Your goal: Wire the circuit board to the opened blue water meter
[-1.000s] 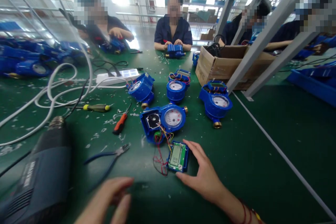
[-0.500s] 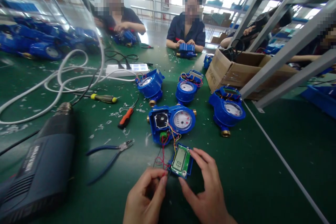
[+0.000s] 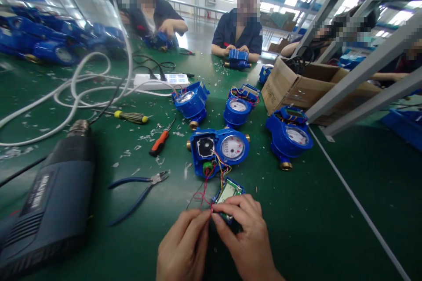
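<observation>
An opened blue water meter (image 3: 219,149) lies on the green table (image 3: 329,210), with coloured wires (image 3: 216,171) running from it to a small display module (image 3: 227,192) in a blue frame. My right hand (image 3: 245,241) covers the near end of that module, fingers curled over it. My left hand (image 3: 184,248) pinches the thin red wire (image 3: 203,195) just left of the module, fingertips meeting those of the right hand.
Blue-handled pliers (image 3: 138,191), an orange-handled tool (image 3: 160,140), a screwdriver (image 3: 130,117) and a dark heat gun (image 3: 49,197) lie to the left. Three more blue meters (image 3: 290,136) stand beyond. A cardboard box (image 3: 296,88) and metal frame (image 3: 362,83) are right. Several people work opposite.
Both hands have come together over the display module. My right hand slid onto its near end, and my left hand, earlier low and empty, now pinches the red wire.
</observation>
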`<action>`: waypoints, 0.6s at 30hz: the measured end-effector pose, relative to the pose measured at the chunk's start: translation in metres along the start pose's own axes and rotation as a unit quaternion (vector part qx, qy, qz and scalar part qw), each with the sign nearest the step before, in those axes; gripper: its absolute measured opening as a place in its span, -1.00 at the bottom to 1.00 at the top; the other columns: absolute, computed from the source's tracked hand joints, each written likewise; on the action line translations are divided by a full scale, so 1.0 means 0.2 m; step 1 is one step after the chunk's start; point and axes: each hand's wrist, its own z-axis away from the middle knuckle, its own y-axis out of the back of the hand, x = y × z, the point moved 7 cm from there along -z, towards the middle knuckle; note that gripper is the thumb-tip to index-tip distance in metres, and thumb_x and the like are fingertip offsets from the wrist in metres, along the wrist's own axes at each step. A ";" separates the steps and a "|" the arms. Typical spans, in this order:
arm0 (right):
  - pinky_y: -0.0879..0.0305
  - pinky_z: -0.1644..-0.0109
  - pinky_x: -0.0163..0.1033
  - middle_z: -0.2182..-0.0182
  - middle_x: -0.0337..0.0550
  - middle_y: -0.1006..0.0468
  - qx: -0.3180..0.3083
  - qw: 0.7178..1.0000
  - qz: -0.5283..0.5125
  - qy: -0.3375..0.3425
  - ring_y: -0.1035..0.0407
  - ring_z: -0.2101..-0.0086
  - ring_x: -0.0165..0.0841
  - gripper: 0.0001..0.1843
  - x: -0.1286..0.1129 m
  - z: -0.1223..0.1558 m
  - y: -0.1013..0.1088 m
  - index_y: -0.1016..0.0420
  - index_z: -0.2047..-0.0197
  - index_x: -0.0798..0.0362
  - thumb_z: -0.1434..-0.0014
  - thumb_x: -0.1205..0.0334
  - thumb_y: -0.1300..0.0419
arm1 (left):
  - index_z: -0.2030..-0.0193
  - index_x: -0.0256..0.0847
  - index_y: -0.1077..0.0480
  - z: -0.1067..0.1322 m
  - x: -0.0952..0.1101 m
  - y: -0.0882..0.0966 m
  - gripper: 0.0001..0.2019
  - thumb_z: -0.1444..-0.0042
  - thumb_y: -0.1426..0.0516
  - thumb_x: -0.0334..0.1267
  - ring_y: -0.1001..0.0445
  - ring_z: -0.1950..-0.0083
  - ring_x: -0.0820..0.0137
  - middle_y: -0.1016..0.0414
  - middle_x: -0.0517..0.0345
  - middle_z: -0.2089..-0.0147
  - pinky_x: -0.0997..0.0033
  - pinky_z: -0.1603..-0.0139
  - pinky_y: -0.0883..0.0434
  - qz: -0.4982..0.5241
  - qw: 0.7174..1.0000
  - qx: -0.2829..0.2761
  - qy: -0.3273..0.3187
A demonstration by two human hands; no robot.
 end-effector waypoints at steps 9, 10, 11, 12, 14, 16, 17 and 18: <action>-0.10 0.30 -0.22 0.47 -0.30 -0.54 -0.034 0.999 0.012 0.030 -0.36 0.40 -0.35 -0.90 -0.02 -0.02 -0.02 -0.55 0.34 -0.08 -0.09 0.31 -0.22 | 0.05 -0.23 -0.37 0.03 -0.01 -0.01 -0.72 -0.10 -0.06 -0.50 -0.45 0.26 0.42 -0.45 0.02 0.21 0.48 0.24 -0.43 -0.068 0.997 0.016 -0.041; -0.10 0.29 -0.22 0.48 -0.31 -0.54 -0.031 0.999 0.011 0.036 -0.36 0.40 -0.35 -0.89 -0.02 -0.02 -0.01 -0.54 0.34 -0.08 -0.09 0.32 -0.22 | 0.05 -0.24 -0.37 0.03 -0.01 -0.01 -0.72 -0.10 -0.07 -0.51 -0.45 0.26 0.41 -0.45 0.01 0.21 0.47 0.24 -0.43 -0.067 0.997 0.017 -0.045; -0.10 0.29 -0.22 0.48 -0.31 -0.54 -0.027 0.999 0.011 0.044 -0.36 0.40 -0.36 -0.89 -0.03 -0.02 -0.01 -0.54 0.34 -0.07 -0.08 0.34 -0.22 | 0.05 -0.24 -0.37 0.03 -0.01 -0.01 -0.72 -0.09 -0.07 -0.51 -0.45 0.26 0.41 -0.45 0.01 0.20 0.47 0.24 -0.43 -0.065 0.997 0.017 -0.047; -0.10 0.28 -0.23 0.48 -0.31 -0.54 -0.022 0.998 0.012 0.054 -0.35 0.40 -0.37 -0.89 -0.03 -0.02 -0.01 -0.54 0.34 -0.06 -0.07 0.35 -0.23 | 0.05 -0.25 -0.37 0.03 -0.01 -0.01 -0.72 -0.09 -0.07 -0.51 -0.45 0.26 0.41 -0.45 0.01 0.20 0.46 0.25 -0.43 -0.062 0.997 0.014 -0.047; -0.10 0.28 -0.23 0.47 -0.31 -0.54 -0.015 0.997 0.018 0.075 -0.35 0.40 -0.38 -0.88 -0.04 -0.02 -0.01 -0.53 0.34 -0.03 -0.07 0.39 -0.23 | 0.06 -0.25 -0.37 0.02 -0.02 -0.02 -0.73 -0.09 -0.07 -0.51 -0.46 0.27 0.41 -0.46 0.01 0.21 0.47 0.26 -0.43 -0.057 0.997 0.007 -0.044; -0.10 0.27 -0.23 0.46 -0.30 -0.55 -0.012 0.995 0.026 0.093 -0.35 0.39 -0.38 -0.87 -0.05 -0.02 -0.02 -0.52 0.33 -0.02 -0.08 0.41 -0.21 | 0.08 -0.24 -0.37 0.02 -0.02 -0.02 -0.74 -0.10 -0.06 -0.51 -0.46 0.28 0.41 -0.46 0.02 0.22 0.48 0.27 -0.43 -0.051 0.998 0.005 -0.038; -0.10 0.27 -0.23 0.46 -0.30 -0.55 -0.011 0.995 0.030 0.098 -0.36 0.39 -0.37 -0.86 -0.05 -0.02 -0.02 -0.51 0.33 -0.02 -0.09 0.41 -0.19 | 0.08 -0.24 -0.37 0.02 -0.02 -0.01 -0.74 -0.10 -0.05 -0.50 -0.46 0.28 0.41 -0.47 0.03 0.22 0.48 0.28 -0.44 -0.048 0.998 0.008 -0.037; -0.11 0.27 -0.22 0.46 -0.29 -0.55 -0.011 0.994 0.032 0.101 -0.36 0.39 -0.37 -0.86 -0.05 -0.02 -0.03 -0.51 0.32 -0.01 -0.09 0.42 -0.18 | 0.08 -0.23 -0.37 0.01 -0.02 -0.01 -0.74 -0.10 -0.05 -0.50 -0.46 0.28 0.41 -0.47 0.03 0.22 0.48 0.27 -0.44 -0.044 0.998 0.011 -0.037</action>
